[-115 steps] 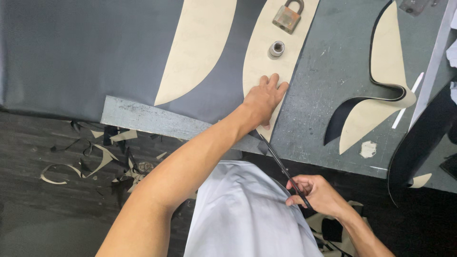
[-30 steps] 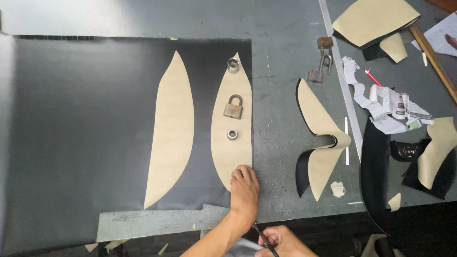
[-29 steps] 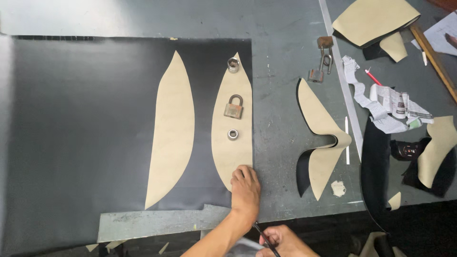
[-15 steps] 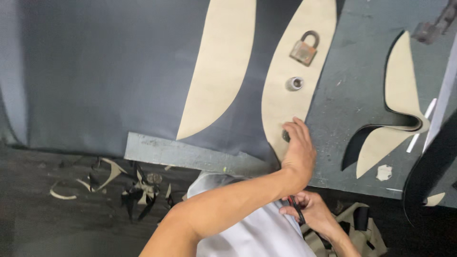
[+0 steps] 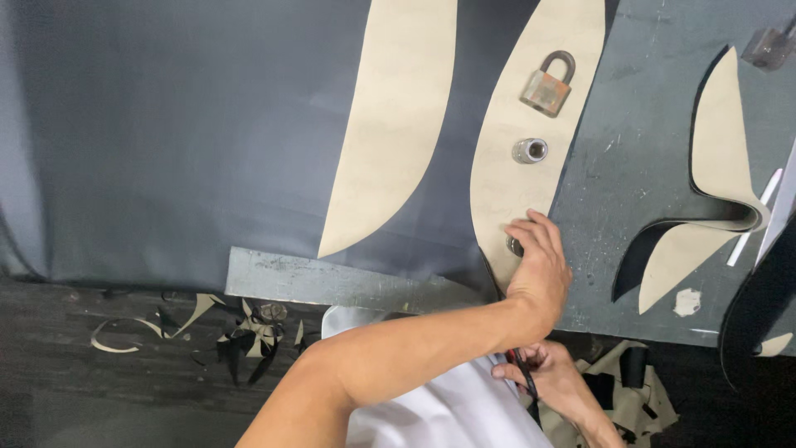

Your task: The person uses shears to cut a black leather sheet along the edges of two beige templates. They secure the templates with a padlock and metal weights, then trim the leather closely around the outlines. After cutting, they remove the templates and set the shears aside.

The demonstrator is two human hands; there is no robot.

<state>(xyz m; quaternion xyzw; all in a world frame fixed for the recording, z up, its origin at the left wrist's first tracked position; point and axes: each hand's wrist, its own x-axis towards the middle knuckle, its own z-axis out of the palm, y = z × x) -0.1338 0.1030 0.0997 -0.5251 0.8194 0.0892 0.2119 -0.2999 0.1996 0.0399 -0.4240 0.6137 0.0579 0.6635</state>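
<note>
Two tan patterns on dark sheet, one pinned by hand

While the dark sheet (image 5: 166,124) covers the table (image 5: 647,182), two tan paper patterns lie on it: a free one (image 5: 390,124) at the left, and a weighted one (image 5: 531,99) beside it. On this second pattern rest one padlock (image 5: 547,81) and one metal socket (image 5: 529,150). The left hand (image 5: 537,265) presses flat on its lower tip, fingers spread, holding nothing. Lower right, the right hand (image 5: 551,382) closes its fingers around scissors (image 5: 524,375).
</note>
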